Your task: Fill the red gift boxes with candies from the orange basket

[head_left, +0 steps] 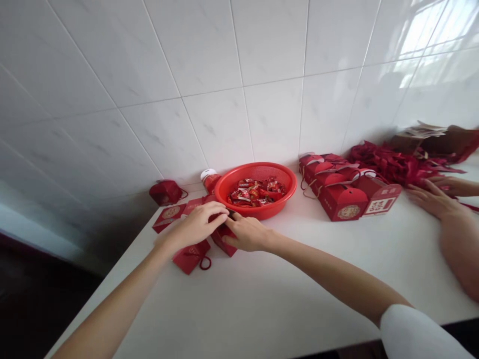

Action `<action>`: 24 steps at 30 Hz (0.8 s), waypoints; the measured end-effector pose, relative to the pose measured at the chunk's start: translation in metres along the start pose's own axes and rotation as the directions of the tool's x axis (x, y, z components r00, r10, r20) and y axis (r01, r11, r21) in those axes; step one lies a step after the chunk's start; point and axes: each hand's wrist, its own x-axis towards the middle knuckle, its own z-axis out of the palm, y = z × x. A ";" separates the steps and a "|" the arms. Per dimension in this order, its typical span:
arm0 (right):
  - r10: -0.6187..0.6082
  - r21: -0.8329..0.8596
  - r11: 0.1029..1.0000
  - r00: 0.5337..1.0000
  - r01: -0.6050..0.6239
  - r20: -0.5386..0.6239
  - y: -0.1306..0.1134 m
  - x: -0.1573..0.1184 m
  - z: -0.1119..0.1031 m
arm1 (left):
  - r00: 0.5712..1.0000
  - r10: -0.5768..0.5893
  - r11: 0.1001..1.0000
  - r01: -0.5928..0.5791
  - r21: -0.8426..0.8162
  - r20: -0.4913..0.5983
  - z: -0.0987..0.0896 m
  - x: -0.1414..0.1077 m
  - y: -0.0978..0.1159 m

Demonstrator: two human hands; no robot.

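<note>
Both hands meet over a small red box (223, 240) just in front of the red plastic basket (255, 212). My left hand (198, 223) reaches in from the left, fingers bent over the top of the box. From the right, my right hand (247, 232) touches the same box, its fingertips close to those of the left hand. What the fingertips hold is too small to make out. Red wrapped candies (256, 192) fill the basket. Another red box with a round cord (191, 257) lies in front of my left hand.
Flat red boxes (170, 215) and a dark red box (164, 192) lie at the left, beside the table edge. Filled-out red boxes (342, 199) stand in rows at the right. Beyond them are red ribbons (392, 162) and another person's hands (434, 199).
</note>
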 end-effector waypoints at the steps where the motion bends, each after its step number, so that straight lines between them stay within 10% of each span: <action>1: -0.003 0.020 1.000 1.000 0.003 0.000 0.001 -0.001 0.000 | 1.000 0.004 1.000 -0.004 -0.006 0.009 0.002 0.002 0.001; 17: -0.037 0.423 0.856 0.851 0.298 -0.524 0.035 -0.057 0.006 | 0.971 -0.045 0.999 0.039 0.030 0.234 0.003 -0.010 0.019; 24: -0.081 0.395 0.855 0.838 0.336 -0.540 0.054 -0.095 -0.006 | 0.924 0.013 0.999 0.004 -0.042 0.382 0.016 -0.010 0.035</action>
